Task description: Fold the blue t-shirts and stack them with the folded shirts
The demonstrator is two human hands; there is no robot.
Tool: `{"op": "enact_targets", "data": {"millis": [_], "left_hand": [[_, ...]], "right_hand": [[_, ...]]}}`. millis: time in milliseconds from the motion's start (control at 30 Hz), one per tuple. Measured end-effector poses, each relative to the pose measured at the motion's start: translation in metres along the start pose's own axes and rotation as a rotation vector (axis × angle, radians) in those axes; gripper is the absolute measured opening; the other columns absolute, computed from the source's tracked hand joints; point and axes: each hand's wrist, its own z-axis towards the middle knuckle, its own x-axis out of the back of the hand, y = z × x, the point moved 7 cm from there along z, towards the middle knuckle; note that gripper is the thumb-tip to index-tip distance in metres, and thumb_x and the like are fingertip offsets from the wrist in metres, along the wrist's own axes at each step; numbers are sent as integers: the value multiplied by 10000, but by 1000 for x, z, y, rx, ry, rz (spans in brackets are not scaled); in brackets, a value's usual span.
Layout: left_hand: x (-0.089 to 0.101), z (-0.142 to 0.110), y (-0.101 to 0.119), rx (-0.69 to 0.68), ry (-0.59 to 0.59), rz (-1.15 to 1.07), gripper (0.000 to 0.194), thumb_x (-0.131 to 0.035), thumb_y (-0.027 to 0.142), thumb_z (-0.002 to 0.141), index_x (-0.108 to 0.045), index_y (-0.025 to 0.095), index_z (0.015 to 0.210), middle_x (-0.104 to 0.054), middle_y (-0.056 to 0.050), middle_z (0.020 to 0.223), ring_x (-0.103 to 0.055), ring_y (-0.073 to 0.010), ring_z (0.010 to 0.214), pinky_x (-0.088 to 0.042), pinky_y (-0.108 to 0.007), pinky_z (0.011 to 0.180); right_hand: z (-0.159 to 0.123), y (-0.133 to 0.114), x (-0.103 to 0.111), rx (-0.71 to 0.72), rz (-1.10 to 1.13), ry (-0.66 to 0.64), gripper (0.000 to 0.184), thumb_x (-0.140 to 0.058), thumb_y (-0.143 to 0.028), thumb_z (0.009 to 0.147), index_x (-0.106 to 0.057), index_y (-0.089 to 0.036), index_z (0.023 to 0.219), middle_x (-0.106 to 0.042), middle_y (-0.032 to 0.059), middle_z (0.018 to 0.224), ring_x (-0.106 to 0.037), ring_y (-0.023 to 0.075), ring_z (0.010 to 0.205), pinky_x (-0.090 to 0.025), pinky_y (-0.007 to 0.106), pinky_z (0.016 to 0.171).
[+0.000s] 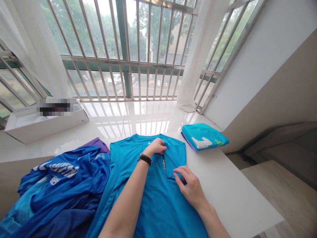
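On the white table (230,185), turquoise T-shirt (153,198) lies flat with a folded flap (173,160). Left hand (155,147) seems to pin the fold near the collar; can't tell if its fingers pinch. Right hand (189,186) fingers sit loosely open on the flap's lower edge, no grip. Folded stack (204,137) on the right, blue jerseys (61,185) on the left.
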Motion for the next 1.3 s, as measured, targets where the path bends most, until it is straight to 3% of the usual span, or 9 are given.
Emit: {"op": "enact_targets", "data": {"millis": [167,267,367,433,500,567,733,967,1300], "left_hand": [[-1,3,-7,19,-24,68,335,-711,240,746,-410,193,607,-504,48,509,-688,-186,601,-556,-226,536],[-2,5,-10,11,-42,103,260,-703,219,753,-461,184,664,-557,35,551,-691,-182,589,-538,-212,510],[-1,4,-11,11,-50,114,162,-687,202,758,-530,165,757,-629,9,665,-689,-172,561,-515,-201,478],[1,1,-9,15,-56,140,146,-683,192,755,-580,154,850,-679,-21,780,-687,-159,548,-500,-190,468],[3,-3,-5,19,-57,187,235,-675,186,753,-612,150,977,-707,-49,899,-690,-145,553,-485,-173,465],[6,-7,-1,15,-60,232,333,-661,189,757,-618,152,1084,-715,-70,979,-698,-147,573,-481,-171,464],[9,-9,-1,-8,-80,283,398,-652,211,754,-628,160,1148,-730,-63,932,-712,-177,605,-502,-197,482],[7,-6,-9,-4,-86,294,381,-646,237,764,-632,181,1141,-731,-40,868,-711,-171,600,-480,-190,476],[9,-10,-6,1,-100,306,374,-646,257,788,-620,178,1152,-725,-29,845,-710,-162,615,-488,-187,523]], "right_hand": [[0,5,23,-82,153,40,184,-556,-353,944,-684,-230,992,-695,61,982,-616,146,651,-542,267,600],[10,22,45,-173,175,25,236,-581,-407,924,-686,-225,1033,-710,51,897,-623,159,647,-532,257,550],[38,43,58,-190,78,-19,285,-567,-434,917,-686,-216,1057,-719,62,915,-640,175,674,-535,269,553],[65,54,62,-135,-65,14,274,-522,-389,933,-685,-202,1050,-709,92,1044,-664,196,758,-554,310,663],[95,65,56,-118,-260,2,280,-462,-299,947,-679,-184,1082,-679,122,1158,-671,234,944,-535,355,834],[122,77,40,-153,-420,-125,310,-447,-225,942,-672,-164,1148,-657,142,1224,-638,249,1094,-490,349,931],[166,95,11,-202,-504,-348,328,-513,-118,880,-712,-156,1138,-707,134,1184,-656,237,1089,-473,281,891],[174,103,-6,-211,-538,-513,352,-537,-45,800,-761,-229,1000,-757,91,1030,-698,244,961,-465,275,732],[169,109,0,-270,-562,-625,191,-662,-100,739,-772,-211,847,-754,94,926,-707,236,829,-443,267,622]]}}
